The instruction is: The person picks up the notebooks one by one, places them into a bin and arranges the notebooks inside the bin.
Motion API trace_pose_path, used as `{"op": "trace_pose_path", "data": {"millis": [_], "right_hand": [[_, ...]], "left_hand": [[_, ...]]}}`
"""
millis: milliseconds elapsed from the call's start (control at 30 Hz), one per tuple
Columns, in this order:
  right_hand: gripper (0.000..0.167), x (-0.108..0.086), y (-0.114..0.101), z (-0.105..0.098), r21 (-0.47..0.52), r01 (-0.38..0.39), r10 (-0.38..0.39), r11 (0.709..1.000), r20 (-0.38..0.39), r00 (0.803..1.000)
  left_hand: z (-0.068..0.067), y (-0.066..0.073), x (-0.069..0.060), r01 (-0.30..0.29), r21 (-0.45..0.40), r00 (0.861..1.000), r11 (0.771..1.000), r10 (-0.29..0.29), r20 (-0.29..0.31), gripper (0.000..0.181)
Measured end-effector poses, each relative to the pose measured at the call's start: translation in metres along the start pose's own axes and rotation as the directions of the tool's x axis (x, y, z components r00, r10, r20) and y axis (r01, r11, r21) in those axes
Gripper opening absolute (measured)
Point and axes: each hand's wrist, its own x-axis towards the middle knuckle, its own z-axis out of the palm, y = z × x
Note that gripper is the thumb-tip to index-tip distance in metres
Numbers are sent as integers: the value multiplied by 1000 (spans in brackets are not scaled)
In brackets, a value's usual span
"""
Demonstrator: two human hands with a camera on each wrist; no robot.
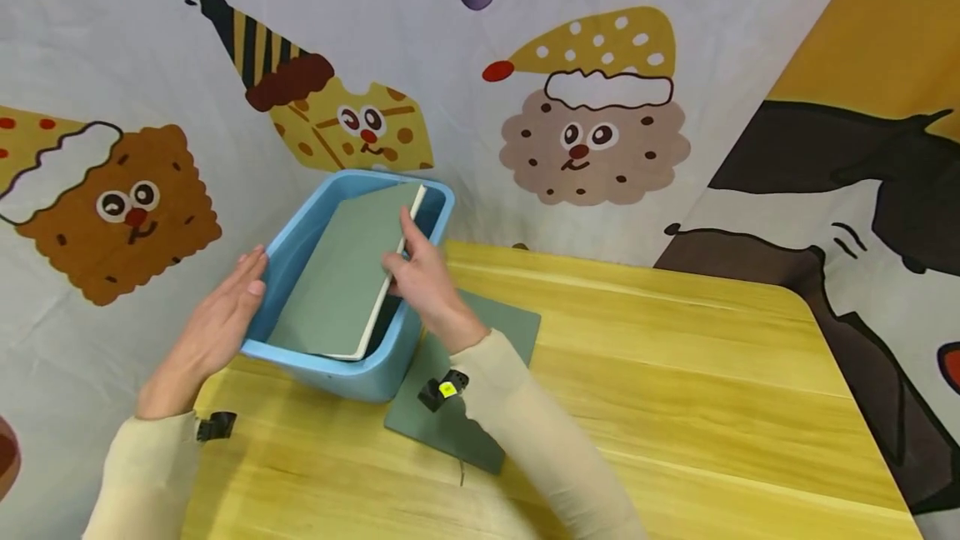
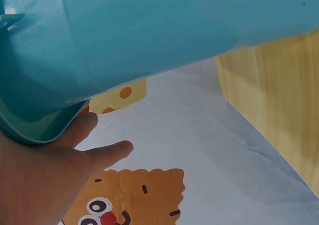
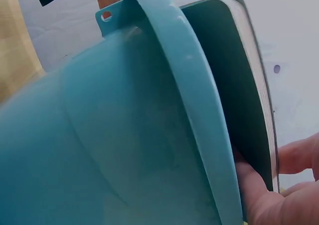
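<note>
In the bin (image 1: 360, 383), the book (image 1: 341, 265) is pinched by the right hand (image 1: 431, 282); the left hand (image 1: 213, 323) is laid straight-fingered against the bin. Probably stiff and light, the book is best gripped mid-edge.

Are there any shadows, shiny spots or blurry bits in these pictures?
Yes: in the head view, a soft shadow on the table beside the left sleeve; in the right wrist view, small pale glints on the rim of the blue bin, whose side looks blurry towards the picture's left edge; in the left wrist view, dimmer light, with the bin looking more teal.
</note>
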Motion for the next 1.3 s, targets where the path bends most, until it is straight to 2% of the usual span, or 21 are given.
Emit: {"op": "trace_pose_path", "data": {"millis": [300,633,700,767,867,1033,1200,1300], "right_hand": [[77,12,0,14,-104,33,-30,994,36,999],[79,23,2,19,-174,-36,41,984,24,999],[79,23,0,18,-247,-49,61,968,41,997],[80,22,-3,16,-339,-50,73,940,56,996],[77,15,-8,10,-473,14,17,881,62,998],[62,-5,-9,-7,-545,134,-123,828,56,991],[58,-24,2,-30,-588,184,-167,788,84,982],[57,-35,11,-43,-631,206,-187,748,98,977]], "left_hand": [[3,-4,0,-9,-16,1000,1000,9,-9,56],[6,-7,1,-31,-28,999,999,30,-21,56],[6,-7,2,-30,-25,999,999,30,-20,56],[5,-6,2,-23,-27,1000,999,23,-16,56],[5,-5,4,-10,-26,1000,1000,9,-11,56],[3,-5,4,8,-23,1000,1000,-8,-9,56],[3,-4,1,24,-14,1000,1000,-24,-2,57],[2,-4,-3,26,-12,1000,1000,-26,7,57]]}}
